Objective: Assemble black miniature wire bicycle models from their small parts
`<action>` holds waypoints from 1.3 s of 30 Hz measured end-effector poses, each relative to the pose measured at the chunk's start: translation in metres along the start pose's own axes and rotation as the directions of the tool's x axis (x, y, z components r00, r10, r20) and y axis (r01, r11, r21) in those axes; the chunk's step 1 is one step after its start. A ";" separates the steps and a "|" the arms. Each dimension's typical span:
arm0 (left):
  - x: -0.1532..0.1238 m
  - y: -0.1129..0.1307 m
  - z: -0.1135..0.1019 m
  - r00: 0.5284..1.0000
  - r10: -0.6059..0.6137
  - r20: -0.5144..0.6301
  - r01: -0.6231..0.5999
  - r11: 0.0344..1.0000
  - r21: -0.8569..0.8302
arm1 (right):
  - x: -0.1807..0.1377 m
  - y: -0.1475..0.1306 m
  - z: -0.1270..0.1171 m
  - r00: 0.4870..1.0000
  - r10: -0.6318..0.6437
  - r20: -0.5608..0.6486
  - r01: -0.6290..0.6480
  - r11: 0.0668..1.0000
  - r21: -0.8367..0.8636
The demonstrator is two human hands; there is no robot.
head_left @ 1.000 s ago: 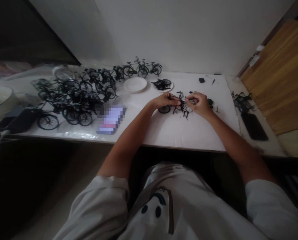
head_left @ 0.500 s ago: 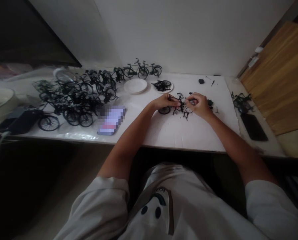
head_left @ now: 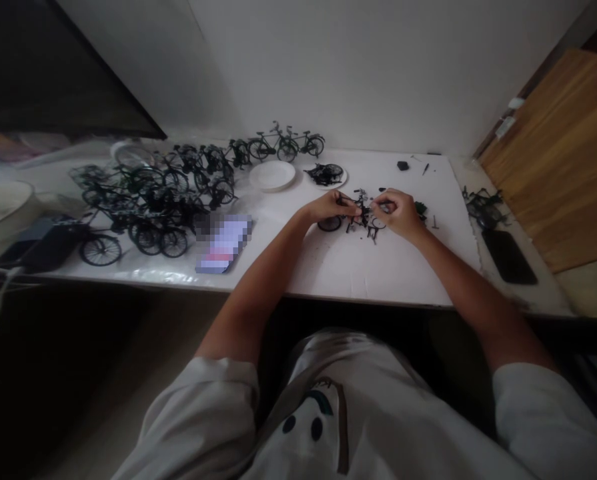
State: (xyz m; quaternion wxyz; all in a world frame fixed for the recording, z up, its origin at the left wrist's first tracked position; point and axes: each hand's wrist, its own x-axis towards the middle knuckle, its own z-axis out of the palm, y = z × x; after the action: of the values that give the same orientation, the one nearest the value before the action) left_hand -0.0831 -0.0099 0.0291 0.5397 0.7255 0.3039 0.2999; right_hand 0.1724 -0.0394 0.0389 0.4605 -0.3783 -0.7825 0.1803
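Observation:
A small black model bicycle (head_left: 358, 217) stands partly built on the white table (head_left: 378, 267), between both hands. My left hand (head_left: 331, 203) pinches its frame from the left, fingers closed on it. My right hand (head_left: 397, 212) is curled at the bicycle's right end, fingertips pressed together on a small part there; the part is too small to name. Loose black pieces (head_left: 422, 208) lie just beyond my right hand.
Several finished black model bicycles (head_left: 153, 200) crowd the table's left, more along the back wall (head_left: 285, 143). Two white dishes, one bare (head_left: 271, 176), one holding black parts (head_left: 327, 173). A lit phone (head_left: 224, 243) lies left; a dark phone (head_left: 509, 257) and bicycle parts (head_left: 483, 205) lie right.
Both hands stay on the model bicycle with only slight finger shifts. The view has tilted a little, so everything sits slightly lower in the frame.

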 end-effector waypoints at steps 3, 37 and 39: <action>0.000 0.001 0.000 1.000 -0.004 -0.007 0.004 1.000 0.004 | 0.000 -0.002 0.000 1.000 -0.003 -0.004 0.003 1.000 -0.004; 0.000 -0.005 -0.005 0.999 -0.017 -0.034 0.016 0.999 -0.033 | 0.002 0.009 -0.013 0.955 0.159 0.249 -0.177 0.983 0.054; 0.000 -0.006 -0.005 0.999 -0.010 -0.037 0.009 0.999 -0.034 | 0.002 0.008 -0.013 0.962 0.144 0.232 -0.161 0.985 0.055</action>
State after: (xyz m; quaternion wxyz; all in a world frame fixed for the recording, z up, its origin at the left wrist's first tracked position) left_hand -0.0875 -0.0050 0.0244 0.5476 0.7092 0.3122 0.3158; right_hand 0.1869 -0.0331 0.0418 0.3663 -0.3971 -0.7914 0.2861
